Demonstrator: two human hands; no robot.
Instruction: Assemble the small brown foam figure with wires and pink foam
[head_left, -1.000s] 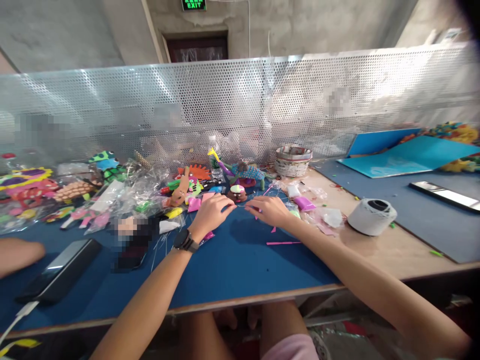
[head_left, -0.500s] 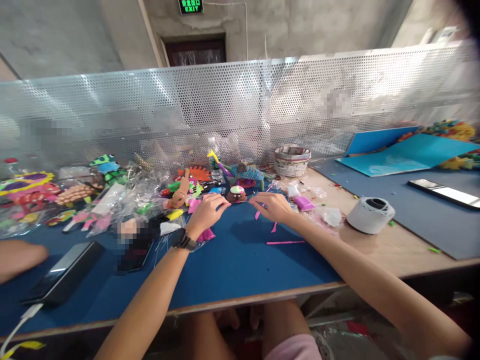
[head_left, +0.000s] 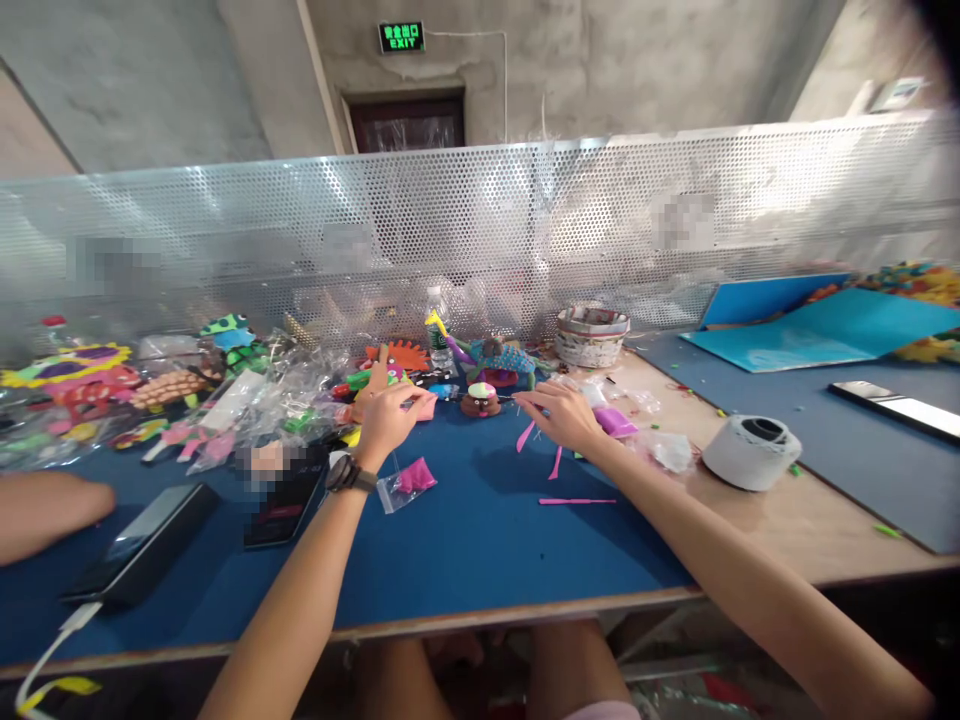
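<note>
Brown figure (head_left: 480, 403) with a pale green and pink top sits upright on the table (head_left: 465, 545), centred between the two hands and apart from both. Largest in my head view is the perforated screen (head_left: 480, 220), running across behind everything; I have the blue-covered table below it. To the left I see a long heap of toys (head_left: 67, 395), many of them in clear plastic. Blue sheets (head_left: 810, 330) lie at the far right, with a white roll (head_left: 752, 460) nearer me. The left hand (head_left: 394, 415) hovers left of the figure, the right hand (head_left: 559, 415) to its right; on each the fingers are bent, tips drawn in towards the thumb, but I cannot tell whether they meet or pinch anything. Behind the right hand stands a basket (head_left: 592, 350). Nearer me, a pink packet (head_left: 416, 476) lies by the left wrist. Slimmest is a pink tool (head_left: 577, 501), flat below the right hand.
</note>
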